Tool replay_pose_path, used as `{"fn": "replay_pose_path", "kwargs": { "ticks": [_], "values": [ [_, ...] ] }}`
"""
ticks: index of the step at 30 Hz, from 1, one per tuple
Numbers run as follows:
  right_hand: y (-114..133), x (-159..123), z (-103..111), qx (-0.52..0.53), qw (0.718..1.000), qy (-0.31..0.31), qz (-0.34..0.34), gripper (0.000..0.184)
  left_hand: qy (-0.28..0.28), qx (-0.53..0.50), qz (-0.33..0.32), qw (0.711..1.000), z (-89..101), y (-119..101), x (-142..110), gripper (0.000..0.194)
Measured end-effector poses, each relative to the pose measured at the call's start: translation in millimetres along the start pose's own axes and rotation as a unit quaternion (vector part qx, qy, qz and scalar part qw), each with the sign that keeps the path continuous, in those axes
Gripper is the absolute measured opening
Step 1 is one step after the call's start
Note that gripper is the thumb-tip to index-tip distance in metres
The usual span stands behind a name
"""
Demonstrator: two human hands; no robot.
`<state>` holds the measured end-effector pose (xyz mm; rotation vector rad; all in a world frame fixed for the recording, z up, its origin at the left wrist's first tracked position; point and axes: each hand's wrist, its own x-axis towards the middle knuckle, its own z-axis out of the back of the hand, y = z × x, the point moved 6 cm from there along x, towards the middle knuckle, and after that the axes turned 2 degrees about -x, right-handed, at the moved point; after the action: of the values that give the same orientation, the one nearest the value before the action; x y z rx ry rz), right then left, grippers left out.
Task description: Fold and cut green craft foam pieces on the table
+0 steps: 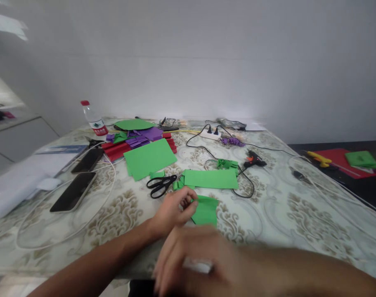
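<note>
My left hand is closed, with thumb and forefinger pinching the left edge of a small green paper sheet, slightly bent, near the table's front. Closer to the camera is my right hand, smeared by motion, its fingers curled; a pale patch shows between them, and whether it holds anything is unclear. Just beyond the left hand lie black-handled scissors, their blades partly under green paper. A long green paper strip rests past the small sheet, beside folded green pieces.
Larger green sheets, purple fringed paper and red paper lie at left-centre. Two phones and white cables are on the left, near a bottle. A glue gun and power strip stand behind.
</note>
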<state>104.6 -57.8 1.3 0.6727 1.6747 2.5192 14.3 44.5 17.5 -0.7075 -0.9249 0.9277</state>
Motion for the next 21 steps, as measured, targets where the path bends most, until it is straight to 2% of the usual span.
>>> {"fn": "replay_pose_path", "kwargs": {
  "ticks": [1,2,3,4,5,6,8,10,12,14,18,21],
  "values": [
    [6,5,48,-0.056,0.994,-0.092,-0.021,0.026,0.018,-0.016,-0.002,1.0,-2.4,1,0,0.008],
    [13,6,94,-0.12,0.969,-0.211,-0.039,0.02,0.014,-0.022,0.001,1.0,-2.4,2,1,0.009],
    [19,1,132,-0.177,0.928,-0.324,-0.05,0.016,-0.005,-0.019,0.011,1.0,-0.9,4,1,0.008],
    [23,-6,159,-0.215,0.888,-0.403,-0.059,0.013,-0.005,-0.022,0.024,0.999,-1.7,6,1,0.008],
    [20,-12,175,-0.231,0.863,-0.442,-0.077,0.014,-0.011,-0.024,0.034,0.999,-1.9,8,1,0.007],
    [14,-18,183,-0.228,0.855,-0.456,-0.093,0.016,-0.013,-0.024,0.042,0.999,-2.4,9,1,0.007],
    [-5,-24,182,-0.167,0.876,-0.434,-0.132,0.023,-0.012,-0.027,0.049,0.998,-3.4,10,1,0.007],
    [-23,-24,166,-0.086,0.91,-0.372,-0.162,0.03,-0.011,-0.027,0.049,0.998,-3.2,9,1,0.008],
    [-30,-21,152,-0.053,0.928,-0.331,-0.161,0.037,-0.011,-0.031,0.045,0.998,-2.4,7,1,0.007],
    [-31,-19,147,-0.057,0.931,-0.327,-0.15,0.035,-0.01,-0.038,0.042,0.998,-1.9,6,1,0.007],
    [-31,-18,154,-0.047,0.931,-0.346,-0.108,0.016,-0.014,-0.048,0.046,0.998,-2.4,8,1,0.01],
    [-37,-23,163,-0.021,0.928,-0.354,-0.111,0.016,-0.017,-0.064,0.057,0.996,-4.1,11,2,0.01]
  ]
}}
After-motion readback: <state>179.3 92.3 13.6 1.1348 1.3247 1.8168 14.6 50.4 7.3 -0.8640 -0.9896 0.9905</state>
